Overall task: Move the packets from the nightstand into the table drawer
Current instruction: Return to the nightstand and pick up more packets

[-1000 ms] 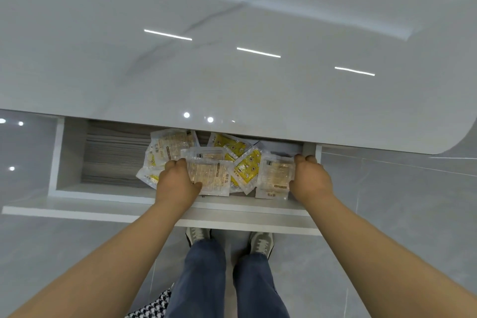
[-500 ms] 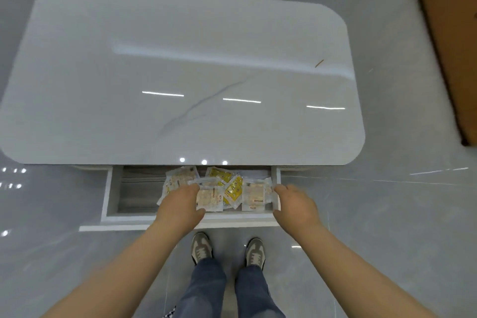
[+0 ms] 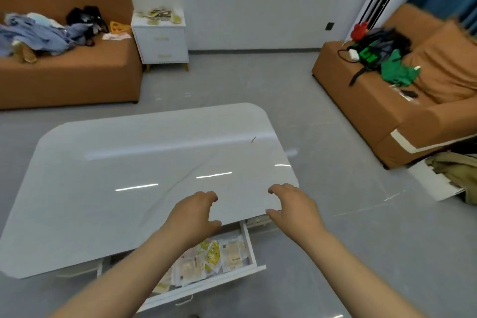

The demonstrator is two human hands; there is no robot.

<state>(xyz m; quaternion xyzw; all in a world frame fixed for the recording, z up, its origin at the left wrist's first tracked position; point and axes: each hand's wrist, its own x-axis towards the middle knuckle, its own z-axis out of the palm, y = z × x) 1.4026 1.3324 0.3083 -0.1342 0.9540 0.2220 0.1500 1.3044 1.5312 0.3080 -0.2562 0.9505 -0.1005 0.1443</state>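
Packets [image 3: 219, 258] are lying heaped in the open drawer [image 3: 248, 245] under the worktop's [image 3: 129, 157] near edge, their goal. A further pile [image 3: 158, 16] is waiting on the far nightstand [image 3: 162, 41]. The left hand [image 3: 192, 217] and right hand [image 3: 294, 210] are hovering over the worktop, loosely curled and holding nothing, probably freed for another trip. The worktop is blocking the straight path, and clothes [image 3: 44, 33] are cluttering the far-left sofa [image 3: 72, 80].

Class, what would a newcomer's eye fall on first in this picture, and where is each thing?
The empty left hand and right hand hover over the glossy white table at its near edge. Below them, an open drawer holds yellow and beige packets. Far off, a white nightstand bears a scattered pile, beside an orange sofa.
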